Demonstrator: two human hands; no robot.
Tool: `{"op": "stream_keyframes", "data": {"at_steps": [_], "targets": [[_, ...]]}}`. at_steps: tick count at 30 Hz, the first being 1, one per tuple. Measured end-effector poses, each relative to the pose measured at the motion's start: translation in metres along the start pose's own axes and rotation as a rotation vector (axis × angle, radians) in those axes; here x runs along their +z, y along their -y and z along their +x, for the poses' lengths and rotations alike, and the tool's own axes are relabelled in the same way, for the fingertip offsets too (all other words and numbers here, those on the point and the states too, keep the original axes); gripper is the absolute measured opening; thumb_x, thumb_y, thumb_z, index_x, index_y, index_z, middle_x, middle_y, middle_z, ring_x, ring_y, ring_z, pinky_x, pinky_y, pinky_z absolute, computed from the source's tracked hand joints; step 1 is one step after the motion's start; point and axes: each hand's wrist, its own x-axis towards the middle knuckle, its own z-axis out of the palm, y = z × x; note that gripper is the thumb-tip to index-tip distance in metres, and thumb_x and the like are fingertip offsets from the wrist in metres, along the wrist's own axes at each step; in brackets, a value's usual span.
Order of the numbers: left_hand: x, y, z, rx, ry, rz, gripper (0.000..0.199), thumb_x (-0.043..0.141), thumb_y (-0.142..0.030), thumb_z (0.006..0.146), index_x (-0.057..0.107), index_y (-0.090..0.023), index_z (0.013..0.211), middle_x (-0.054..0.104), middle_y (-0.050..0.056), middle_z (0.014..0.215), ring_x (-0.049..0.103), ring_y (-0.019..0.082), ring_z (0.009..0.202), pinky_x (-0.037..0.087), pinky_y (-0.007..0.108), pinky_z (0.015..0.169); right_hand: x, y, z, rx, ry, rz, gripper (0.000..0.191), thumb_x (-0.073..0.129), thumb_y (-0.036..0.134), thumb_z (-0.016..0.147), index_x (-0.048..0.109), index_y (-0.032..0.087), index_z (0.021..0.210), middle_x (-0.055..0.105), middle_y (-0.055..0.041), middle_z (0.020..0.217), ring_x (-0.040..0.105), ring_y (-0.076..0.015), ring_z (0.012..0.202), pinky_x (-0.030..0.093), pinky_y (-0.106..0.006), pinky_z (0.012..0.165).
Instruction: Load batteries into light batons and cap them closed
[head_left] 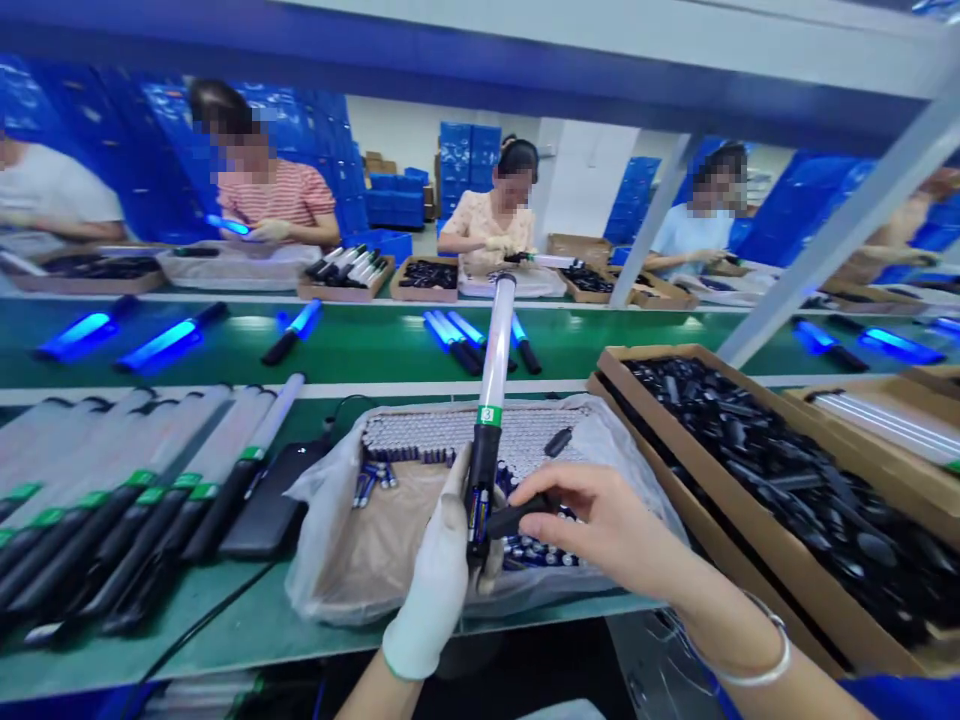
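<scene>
My left hand (442, 550), in a white glove, is wrapped round the black handle of a light stick (495, 360) that stands nearly upright. Its tube is clear, with a green band below, and blue batteries show in the open slot of the handle. Bare and with a bracelet at the wrist, my right hand (585, 510) pinches a black cover (517, 517) beside that slot. Both hands are over a plastic-lined tray (330, 570) of batteries, where another small black piece (558, 442) lies on the battery rows.
Several light sticks (150, 480) lie at the left, beside a black power bank (270, 500) with a cable. A cardboard box (750, 480) of black parts stands right. Lit blue sticks (172, 340) lie on the green belt (360, 345). Several people sit beyond it, under a slanted metal frame (847, 230).
</scene>
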Motion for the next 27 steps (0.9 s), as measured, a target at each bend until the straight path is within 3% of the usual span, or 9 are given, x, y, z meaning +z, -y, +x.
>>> {"op": "stream_keyframes", "data": {"at_steps": [2, 4, 6, 11, 16, 22, 25, 27], "targets": [[-0.011, 0.005, -0.002, 0.077, -0.062, 0.055, 0.064, 0.034, -0.062, 0.092, 0.043, -0.027, 0.145, 0.065, 0.01, 0.117, 0.064, 0.019, 0.097, 0.054, 0.028, 0.082, 0.01, 0.01, 0.008, -0.06, 0.095, -0.122, 0.016, 0.066, 0.028, 0.085, 0.072, 0.025, 0.099, 0.069, 0.0003, 0.092, 0.061, -0.0097, 0.081, 0.047, -0.02, 0.07], [-0.018, 0.008, -0.003, 0.131, -0.085, 0.094, 0.064, 0.035, -0.062, 0.092, 0.045, -0.026, 0.144, 0.055, 0.009, 0.136, 0.049, 0.023, 0.127, 0.04, 0.035, 0.108, 0.019, 0.017, 0.015, -0.141, 0.158, -0.221, 0.019, 0.065, 0.027, 0.087, 0.072, 0.028, 0.104, 0.07, 0.0024, 0.094, 0.061, -0.0089, 0.084, 0.045, -0.019, 0.074], [-0.023, 0.009, -0.004, 0.146, -0.089, 0.121, 0.065, 0.037, -0.062, 0.092, 0.047, -0.025, 0.143, 0.05, 0.009, 0.143, 0.039, 0.025, 0.137, 0.028, 0.038, 0.116, 0.026, 0.02, 0.02, -0.208, 0.212, -0.278, 0.022, 0.063, 0.025, 0.089, 0.07, 0.028, 0.109, 0.07, 0.0035, 0.094, 0.06, -0.0076, 0.085, 0.044, -0.018, 0.077], [-0.031, 0.007, -0.006, 0.14, -0.09, 0.123, 0.067, 0.038, -0.064, 0.09, 0.048, -0.023, 0.143, 0.052, 0.008, 0.142, 0.033, 0.024, 0.141, 0.025, 0.037, 0.118, 0.036, 0.021, 0.028, -0.25, 0.289, -0.345, 0.028, 0.057, 0.025, 0.093, 0.066, 0.029, 0.12, 0.069, 0.003, 0.098, 0.059, -0.0068, 0.086, 0.042, -0.016, 0.08], [-0.033, 0.009, -0.006, 0.086, -0.165, 0.077, 0.068, 0.038, -0.061, 0.092, 0.042, -0.021, 0.146, 0.053, 0.009, 0.141, 0.037, 0.026, 0.139, 0.03, 0.04, 0.116, 0.037, 0.023, 0.028, -0.229, 0.281, -0.371, 0.034, 0.055, 0.026, 0.094, 0.06, 0.035, 0.127, 0.069, 0.0052, 0.097, 0.058, -0.0067, 0.082, 0.042, -0.017, 0.081], [-0.035, 0.008, -0.005, 0.072, -0.197, 0.13, 0.072, 0.043, -0.07, 0.085, 0.055, -0.021, 0.137, 0.056, 0.01, 0.137, 0.039, 0.028, 0.137, 0.03, 0.042, 0.116, 0.039, 0.017, 0.029, -0.253, 0.259, -0.388, 0.036, 0.055, 0.025, 0.094, 0.058, 0.033, 0.129, 0.068, 0.0028, 0.096, 0.058, -0.0081, 0.082, 0.045, -0.017, 0.078], [-0.037, 0.012, -0.005, 0.081, -0.204, 0.142, 0.071, 0.047, -0.07, 0.083, 0.059, -0.019, 0.132, 0.054, 0.011, 0.139, 0.037, 0.027, 0.139, 0.024, 0.041, 0.119, 0.046, 0.008, 0.026, -0.321, 0.15, -0.446, 0.045, 0.057, 0.021, 0.092, 0.052, 0.028, 0.136, 0.064, -0.0021, 0.098, 0.058, -0.0106, 0.084, 0.048, -0.019, 0.077], [-0.036, 0.011, -0.005, 0.051, -0.206, 0.095, 0.069, 0.046, -0.068, 0.085, 0.057, -0.021, 0.134, 0.053, 0.009, 0.14, 0.037, 0.027, 0.138, 0.028, 0.04, 0.117, 0.054, 0.001, 0.024, -0.328, -0.007, -0.505, 0.057, 0.063, 0.021, 0.087, 0.046, 0.026, 0.141, 0.058, -0.004, 0.097, 0.056, -0.0124, 0.082, 0.05, -0.022, 0.074]]}}
